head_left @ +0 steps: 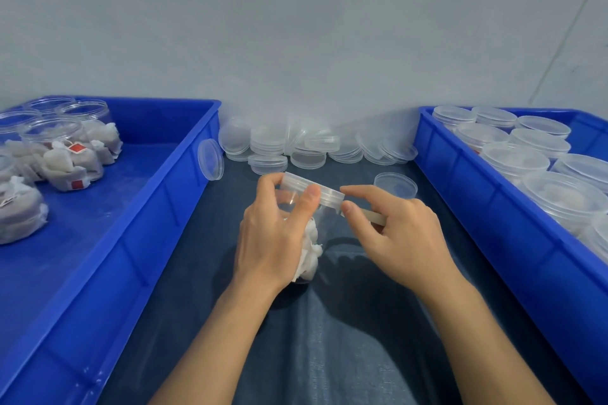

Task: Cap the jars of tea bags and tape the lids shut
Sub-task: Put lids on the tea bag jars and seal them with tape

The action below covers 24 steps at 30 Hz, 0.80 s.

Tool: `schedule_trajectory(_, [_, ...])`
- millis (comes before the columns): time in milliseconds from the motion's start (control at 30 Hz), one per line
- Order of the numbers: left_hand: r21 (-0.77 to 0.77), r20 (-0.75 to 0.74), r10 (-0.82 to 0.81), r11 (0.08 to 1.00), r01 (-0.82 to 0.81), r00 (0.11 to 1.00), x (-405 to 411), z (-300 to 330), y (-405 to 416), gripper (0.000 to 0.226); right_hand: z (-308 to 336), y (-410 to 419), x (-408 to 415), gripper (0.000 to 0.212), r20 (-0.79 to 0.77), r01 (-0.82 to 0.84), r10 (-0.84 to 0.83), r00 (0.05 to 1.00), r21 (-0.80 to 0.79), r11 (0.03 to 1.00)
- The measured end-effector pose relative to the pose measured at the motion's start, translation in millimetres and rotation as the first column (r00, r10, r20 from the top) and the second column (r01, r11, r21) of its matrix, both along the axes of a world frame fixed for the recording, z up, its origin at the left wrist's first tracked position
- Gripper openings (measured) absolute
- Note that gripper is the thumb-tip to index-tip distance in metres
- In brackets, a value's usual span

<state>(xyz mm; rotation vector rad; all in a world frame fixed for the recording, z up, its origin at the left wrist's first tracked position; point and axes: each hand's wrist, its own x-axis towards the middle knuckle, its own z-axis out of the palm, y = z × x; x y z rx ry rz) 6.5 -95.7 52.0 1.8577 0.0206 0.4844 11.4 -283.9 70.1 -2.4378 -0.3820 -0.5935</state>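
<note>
Left hand (273, 233) fingers (304, 207) curled around a clear jar (309, 240), thumb up by the rim, holding it tilted above the dark cloth-covered table (329, 355). White tea bags (309, 250) show through the jar wall. A translucent lid (312, 187) sits on the jar's mouth. Right hand (398, 237) just beside it: thumb and forefinger tips pressed at the lid's right edge, pinching a pale strip (375, 217) that runs back under the fingers; whether it is tape, hard to say. Behind, loose lids (296, 145) piled against the wall. Left blue bin (131, 207) holds open jars of tea bags (65, 141); right blue bin (493, 223) holds capped jars (539, 154).
</note>
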Motion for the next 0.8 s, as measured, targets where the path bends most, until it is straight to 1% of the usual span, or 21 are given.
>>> schedule_trajectory(200, [-0.174,0.005,-0.133,0.976,0.132,0.991,0,2,1,0.049,4,-1,-3,0.036,-0.072,-0.032,0.032,0.997,0.009,0.999])
schedule_trajectory(300, [-0.318,0.019,-0.152,0.936,0.150,0.988,4,0,2,0.042,5,-4,-3,0.034,-0.115,-0.047,0.051,0.992,0.036,0.998])
schedule_trajectory(333, [-0.321,0.016,-0.150,0.936,0.147,0.989,5,0,3,0.041,6,-5,-3,0.033,-0.122,-0.048,0.054,0.991,0.054,0.997])
schedule_trajectory(433, [-0.254,-0.003,-0.148,0.957,0.143,0.989,6,-3,2,0.038,6,-3,-5,0.035,-0.117,-0.039,0.047,0.992,0.074,0.996])
schedule_trajectory(500, [-0.196,-0.001,-0.145,0.970,0.142,0.989,5,-6,-1,0.043,6,-1,-5,0.038,-0.113,-0.040,0.049,0.992,0.080,0.996])
schedule_trajectory(567, [-0.120,0.041,-0.097,0.988,0.102,0.994,4,-7,-4,0.049,5,-1,-5,0.039,-0.103,-0.039,0.049,0.993,0.097,0.995])
schedule_trajectory(600, [-0.076,0.071,-0.045,0.996,0.050,0.996,3,-7,-5,0.049,5,-1,-5,0.040,-0.100,-0.033,0.043,0.994,0.104,0.994])
schedule_trajectory(633, [-0.024,0.108,0.017,1.000,-0.014,0.994,3,-6,-6,0.045,5,0,-5,0.041,-0.094,-0.027,0.037,0.995,0.105,0.994])
schedule_trajectory(700, [0.079,0.160,0.113,0.989,-0.127,0.981,1,-3,-7,0.030,5,0,-6,0.043,-0.087,-0.018,0.027,0.996,0.097,0.995])
schedule_trajectory(733, [0.113,0.164,0.132,0.982,-0.152,0.977,0,-2,-8,0.025,5,2,-6,0.044,-0.082,-0.016,0.023,0.996,0.091,0.996])
schedule_trajectory(800, [0.139,0.133,0.109,0.982,-0.128,0.985,-3,0,-11,0.023,5,3,-6,0.046,-0.070,-0.005,0.011,0.997,0.083,0.996])
